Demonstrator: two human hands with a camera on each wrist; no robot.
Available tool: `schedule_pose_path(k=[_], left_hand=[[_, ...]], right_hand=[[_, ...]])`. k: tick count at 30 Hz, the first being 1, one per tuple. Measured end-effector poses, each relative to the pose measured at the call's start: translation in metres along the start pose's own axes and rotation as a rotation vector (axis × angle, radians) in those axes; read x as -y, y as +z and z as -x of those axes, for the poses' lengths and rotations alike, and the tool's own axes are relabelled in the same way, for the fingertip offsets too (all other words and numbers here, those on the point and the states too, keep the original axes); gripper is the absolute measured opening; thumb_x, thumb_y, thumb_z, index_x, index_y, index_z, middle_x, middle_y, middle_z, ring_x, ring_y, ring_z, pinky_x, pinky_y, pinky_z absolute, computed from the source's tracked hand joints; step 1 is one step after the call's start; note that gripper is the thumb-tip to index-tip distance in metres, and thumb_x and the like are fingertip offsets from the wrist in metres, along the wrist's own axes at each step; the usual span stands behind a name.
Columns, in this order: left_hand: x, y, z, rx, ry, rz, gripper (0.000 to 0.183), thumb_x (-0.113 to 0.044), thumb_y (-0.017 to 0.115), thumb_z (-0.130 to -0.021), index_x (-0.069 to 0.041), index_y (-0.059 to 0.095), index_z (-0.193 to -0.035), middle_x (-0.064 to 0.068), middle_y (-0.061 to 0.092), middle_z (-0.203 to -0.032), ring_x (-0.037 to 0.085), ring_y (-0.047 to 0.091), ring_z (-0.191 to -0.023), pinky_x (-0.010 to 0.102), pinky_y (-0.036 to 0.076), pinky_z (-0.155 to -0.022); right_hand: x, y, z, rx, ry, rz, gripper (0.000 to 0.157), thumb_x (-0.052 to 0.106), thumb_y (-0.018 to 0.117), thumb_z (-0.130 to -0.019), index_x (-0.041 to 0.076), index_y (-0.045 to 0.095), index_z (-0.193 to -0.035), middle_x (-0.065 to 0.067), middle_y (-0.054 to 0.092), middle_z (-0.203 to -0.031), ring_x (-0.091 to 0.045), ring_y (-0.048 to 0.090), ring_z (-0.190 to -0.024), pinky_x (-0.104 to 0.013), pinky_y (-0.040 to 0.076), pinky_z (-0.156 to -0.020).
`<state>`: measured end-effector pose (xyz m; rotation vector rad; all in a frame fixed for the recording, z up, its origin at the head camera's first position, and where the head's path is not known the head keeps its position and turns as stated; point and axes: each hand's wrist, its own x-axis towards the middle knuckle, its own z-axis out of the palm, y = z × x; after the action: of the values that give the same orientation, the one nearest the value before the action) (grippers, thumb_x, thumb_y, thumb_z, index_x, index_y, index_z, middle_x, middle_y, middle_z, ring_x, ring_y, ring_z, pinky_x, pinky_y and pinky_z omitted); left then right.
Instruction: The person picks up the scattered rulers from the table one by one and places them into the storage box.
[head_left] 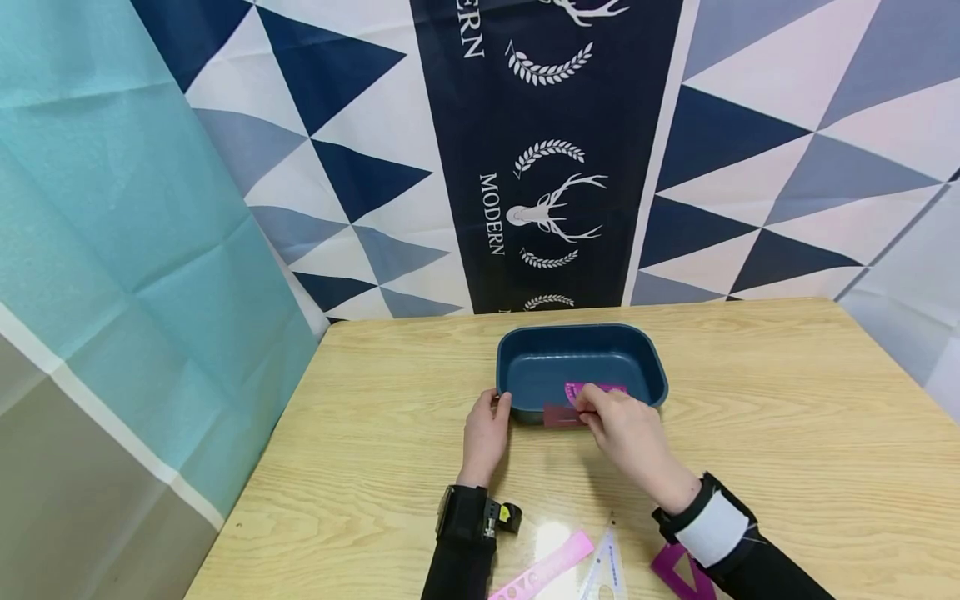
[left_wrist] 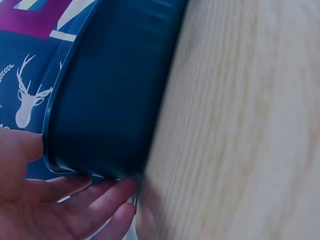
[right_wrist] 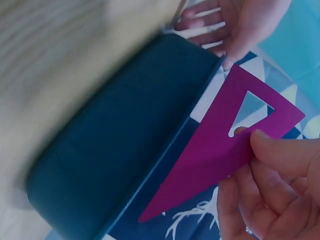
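A dark blue rectangular tray [head_left: 577, 329] stands near the table's back edge. My left hand [head_left: 486, 433] holds its near left corner, thumb by the rim and fingers along the outer wall. My right hand [head_left: 628, 429] pinches a magenta set square [right_wrist: 210, 155] between thumb and fingers, at the tray's near rim. The right wrist view shows its triangular cut-out. In the head view the set square [head_left: 564, 416] looks reddish and overlaps the tray's front wall. Behind it, a magenta piece with marked edges [head_left: 573, 391] shows inside the tray, partly hidden by my right hand.
On the wooden table [head_left: 375, 467] near me lie a pink ruler [head_left: 543, 571], a clear set square [head_left: 606, 567] and another magenta set square [head_left: 681, 573], partly under my right forearm. Patterned cloth [head_left: 555, 167] hangs behind the table; a turquoise curtain [head_left: 135, 208] hangs at left.
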<state>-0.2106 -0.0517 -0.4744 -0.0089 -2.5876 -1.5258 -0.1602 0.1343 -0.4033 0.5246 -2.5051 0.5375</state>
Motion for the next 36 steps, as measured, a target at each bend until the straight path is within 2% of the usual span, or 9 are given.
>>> schedule_pose_path(k=[6,14,24,29,36], left_hand=[[0.002,0.000,-0.001,0.010,-0.008,0.006,0.044,-0.037,0.040,-0.097,-0.003,0.053,-0.122,0.013,0.059,-0.114,0.026,0.059,-0.102,0.037,0.048,-0.084],[0.004,0.000,-0.001,0.002,-0.014,0.001,0.044,-0.038,0.040,-0.097,-0.003,0.054,-0.121,0.012,0.060,-0.111,0.026,0.059,-0.101,0.037,0.048,-0.083],[0.001,-0.001,-0.001,0.009,-0.014,0.009,0.043,-0.037,0.041,-0.097,-0.004,0.054,-0.121,0.012,0.060,-0.112,0.026,0.059,-0.101,0.037,0.049,-0.083],[0.001,-0.001,-0.002,0.011,-0.019,0.007,0.043,-0.036,0.041,-0.097,-0.003,0.053,-0.122,0.013,0.060,-0.113,0.025,0.059,-0.102,0.037,0.049,-0.084],[0.001,-0.001,0.000,0.014,-0.031,0.010,0.043,-0.036,0.041,-0.097,-0.003,0.053,-0.122,0.012,0.060,-0.112,0.026,0.059,-0.101,0.037,0.049,-0.083]], right_hand=[[-0.006,-0.004,-0.003,-0.048,0.013,-0.011,0.014,0.001,0.072,-0.074,0.009,0.061,-0.080,-0.006,0.066,-0.072,-0.018,0.060,-0.060,-0.032,0.048,-0.051],[-0.008,-0.005,-0.005,-0.043,0.012,0.029,0.017,0.000,0.068,-0.077,0.005,0.068,-0.093,-0.010,0.068,-0.077,-0.021,0.061,-0.064,-0.036,0.049,-0.055],[-0.015,-0.001,-0.008,-0.100,-0.018,0.098,0.016,-0.007,0.063,-0.076,0.004,0.069,-0.086,-0.011,0.068,-0.079,-0.026,0.063,-0.072,-0.040,0.051,-0.061],[-0.020,0.004,-0.007,-0.069,-0.019,0.141,0.017,-0.008,0.061,-0.076,0.003,0.068,-0.088,-0.011,0.068,-0.079,-0.026,0.063,-0.071,-0.039,0.052,-0.059],[-0.024,0.008,-0.004,0.026,0.006,0.169,0.022,-0.010,0.062,-0.074,0.002,0.068,-0.092,-0.012,0.068,-0.082,-0.027,0.064,-0.071,-0.038,0.051,-0.059]])
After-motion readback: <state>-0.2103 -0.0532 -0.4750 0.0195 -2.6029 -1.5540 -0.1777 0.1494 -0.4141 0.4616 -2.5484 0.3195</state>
